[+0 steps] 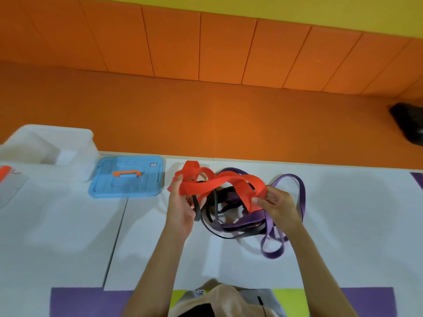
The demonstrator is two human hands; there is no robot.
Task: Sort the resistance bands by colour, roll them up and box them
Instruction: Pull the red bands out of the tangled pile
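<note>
In the middle of the frame, two hands hold the red band (219,181) up. The left hand (180,209) has its fingers curled round one end, and the right hand (278,205) pinches the other end. Under it, black bands (198,211) and purple bands (302,197) lie tangled on the white tabletop (343,225), partly hidden. At the left are a blue lid (127,179) and a clear box (52,145), which is cut off. A dark blurry thing (408,124) sits at the right edge
</note>
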